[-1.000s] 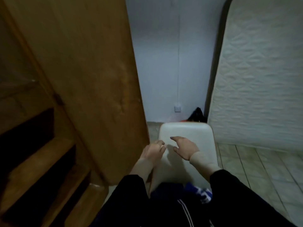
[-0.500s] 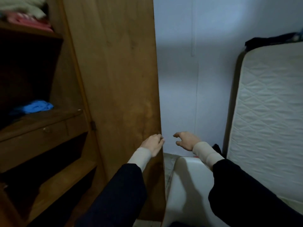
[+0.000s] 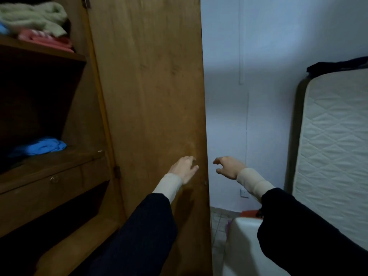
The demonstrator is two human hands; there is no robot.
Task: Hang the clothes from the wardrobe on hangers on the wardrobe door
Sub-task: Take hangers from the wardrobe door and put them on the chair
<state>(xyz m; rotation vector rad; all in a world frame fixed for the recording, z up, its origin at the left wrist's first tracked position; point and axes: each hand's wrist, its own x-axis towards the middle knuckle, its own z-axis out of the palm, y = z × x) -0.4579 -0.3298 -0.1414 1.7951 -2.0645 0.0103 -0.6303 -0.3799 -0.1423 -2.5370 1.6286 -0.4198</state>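
the view is raised since a second ago: both hands, left (image 3: 184, 168) and right (image 3: 229, 167), are loosely opened, empty, beside the wardrobe door (image 3: 151, 96); folded clothes (image 3: 33, 18) are best reached first.

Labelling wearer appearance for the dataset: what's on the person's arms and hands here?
Both arms match: a dark, near-black outer sleeve over a cream ribbed cuff that sticks out at the wrist. The right arm has the same dark sleeve and cream cuff. The left hand and right hand are bare: no gloves, rings or watch visible.
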